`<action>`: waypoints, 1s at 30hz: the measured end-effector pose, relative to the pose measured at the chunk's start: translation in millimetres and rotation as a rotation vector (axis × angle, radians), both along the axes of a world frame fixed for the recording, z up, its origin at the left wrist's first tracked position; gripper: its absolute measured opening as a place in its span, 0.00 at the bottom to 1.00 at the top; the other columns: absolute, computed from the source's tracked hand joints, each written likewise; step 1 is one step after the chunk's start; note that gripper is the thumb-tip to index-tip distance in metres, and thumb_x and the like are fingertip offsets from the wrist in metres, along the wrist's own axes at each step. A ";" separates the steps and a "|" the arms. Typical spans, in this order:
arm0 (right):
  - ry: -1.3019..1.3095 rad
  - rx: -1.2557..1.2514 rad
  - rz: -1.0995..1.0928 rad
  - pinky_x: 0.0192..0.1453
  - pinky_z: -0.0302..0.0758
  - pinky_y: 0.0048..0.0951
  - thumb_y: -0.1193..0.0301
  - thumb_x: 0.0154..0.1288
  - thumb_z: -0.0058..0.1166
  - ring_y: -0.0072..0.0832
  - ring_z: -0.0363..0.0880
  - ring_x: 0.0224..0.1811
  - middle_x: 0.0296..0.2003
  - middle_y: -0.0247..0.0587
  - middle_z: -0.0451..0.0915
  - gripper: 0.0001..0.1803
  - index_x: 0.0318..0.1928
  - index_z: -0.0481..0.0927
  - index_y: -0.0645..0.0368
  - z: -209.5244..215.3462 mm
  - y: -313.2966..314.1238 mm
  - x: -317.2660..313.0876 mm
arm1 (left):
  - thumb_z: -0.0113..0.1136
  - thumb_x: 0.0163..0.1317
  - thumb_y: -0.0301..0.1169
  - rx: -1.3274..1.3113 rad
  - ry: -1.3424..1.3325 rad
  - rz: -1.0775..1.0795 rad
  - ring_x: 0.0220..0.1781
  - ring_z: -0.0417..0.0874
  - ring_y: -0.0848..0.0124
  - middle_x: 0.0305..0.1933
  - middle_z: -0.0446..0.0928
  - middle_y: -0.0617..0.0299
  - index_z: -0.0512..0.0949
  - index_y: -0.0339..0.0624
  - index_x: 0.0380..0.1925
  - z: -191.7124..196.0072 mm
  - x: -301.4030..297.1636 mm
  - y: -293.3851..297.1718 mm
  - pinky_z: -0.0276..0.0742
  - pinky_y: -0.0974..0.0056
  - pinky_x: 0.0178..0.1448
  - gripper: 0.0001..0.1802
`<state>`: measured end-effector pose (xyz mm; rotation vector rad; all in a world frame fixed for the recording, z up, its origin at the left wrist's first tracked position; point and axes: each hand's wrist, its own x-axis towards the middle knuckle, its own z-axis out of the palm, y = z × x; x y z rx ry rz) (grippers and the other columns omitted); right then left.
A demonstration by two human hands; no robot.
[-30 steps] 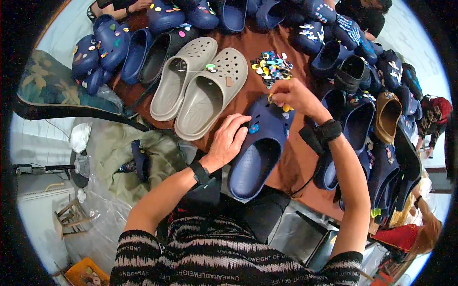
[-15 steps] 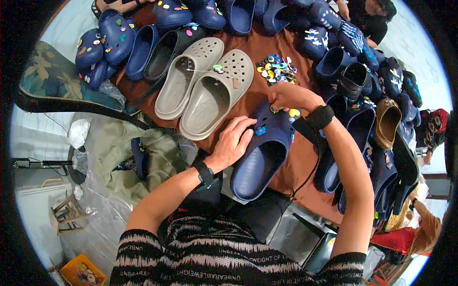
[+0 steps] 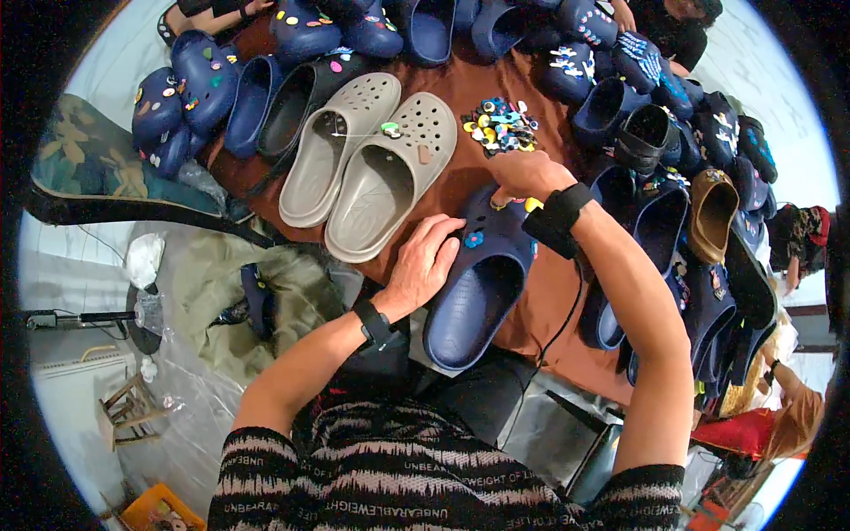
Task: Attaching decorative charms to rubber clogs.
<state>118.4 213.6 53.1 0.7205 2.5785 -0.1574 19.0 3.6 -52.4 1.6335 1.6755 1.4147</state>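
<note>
A navy clog [image 3: 474, 305] lies toe away from me at the near edge of the brown-covered table. My left hand [image 3: 421, 270] holds its left side, fingers and thumb along the upper. Over the toe, my right hand [image 3: 529, 177] is closed, its fingertips pinching a small yellow charm [image 3: 500, 203] against the clog; the fingers partly hide it. A blue flower charm [image 3: 474, 239] sits on the upper, and a yellow-and-white charm [image 3: 533, 203] shows beside my right wrist. Just beyond the right hand lies a pile of colourful charms [image 3: 500, 126].
A pair of grey clogs [image 3: 376, 199], joined by a thin tie, stands left of the navy one. Several decorated navy clogs [image 3: 212, 84] line the far side, more crowd the right around a brown clog [image 3: 713, 212]. A dark cable [image 3: 564, 327] hangs from my right wrist. Other people sit nearby.
The view has shifted slightly. My right fingers press closer over the yellow charm on the toe, and the wrist has turned a little. The left hand keeps its hold.
</note>
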 end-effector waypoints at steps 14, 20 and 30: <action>0.084 -0.371 -0.019 0.31 0.75 0.41 0.56 0.51 0.66 0.38 0.81 0.26 0.28 0.52 0.83 0.24 0.34 0.82 0.68 1.0 29.0 12.2 | 0.50 0.70 0.32 0.060 -0.002 0.030 0.57 0.76 0.48 0.53 0.75 0.47 0.75 0.37 0.52 0.5 1.5 -2.6 0.72 0.52 0.61 0.15; 0.449 -0.149 -0.205 0.31 0.77 0.30 0.67 0.60 0.60 0.29 0.81 0.26 0.22 0.43 0.80 0.12 0.32 0.80 0.66 -11.4 80.6 41.2 | 0.50 0.69 0.31 0.062 -0.014 0.049 0.56 0.76 0.48 0.52 0.75 0.47 0.75 0.37 0.51 2.4 2.2 -2.6 0.73 0.52 0.60 0.14; 0.465 0.133 -0.143 0.55 0.78 0.46 0.78 0.56 0.50 0.49 0.83 0.49 0.41 0.56 0.84 0.19 0.48 0.85 0.53 -27.1 120.9 -5.4 | 0.49 0.71 0.35 0.021 -0.032 0.031 0.57 0.76 0.48 0.54 0.75 0.46 0.76 0.36 0.52 1.7 1.7 -4.1 0.72 0.53 0.63 0.17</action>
